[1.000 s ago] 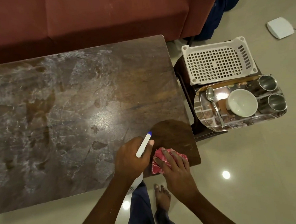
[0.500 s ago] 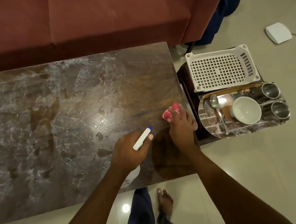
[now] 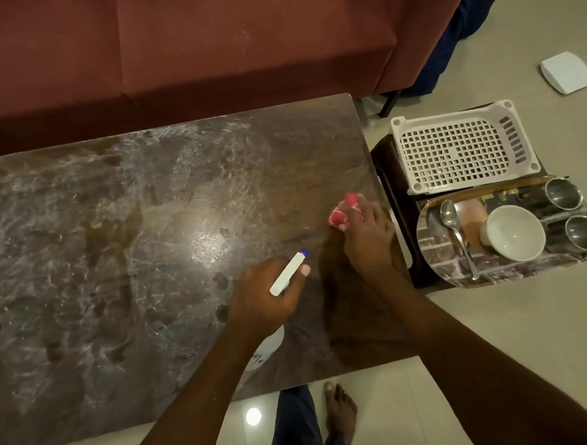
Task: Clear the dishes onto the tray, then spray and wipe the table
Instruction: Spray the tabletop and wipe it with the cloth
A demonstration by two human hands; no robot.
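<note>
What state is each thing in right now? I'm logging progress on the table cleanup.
Table: covered in wet spray streaks, a dry wiped patch at its right end.
Cloth: bunched, pressed on the table under the right hand.
Spray bottle: gripped in the left hand.
Tray: loaded with bowl, spoon and two steel cups.
White basket: empty.

**One head-worn view, looking steeply down**

A single wide-angle camera sits on the person's head and faces forward and down, almost straight over the near edge of the bench. Both forearms enter from the bottom of the frame, close to the lens, and a bare foot shows directly below. A sofa fills the top, floor tiles the right. No second view shares the scene.
</note>
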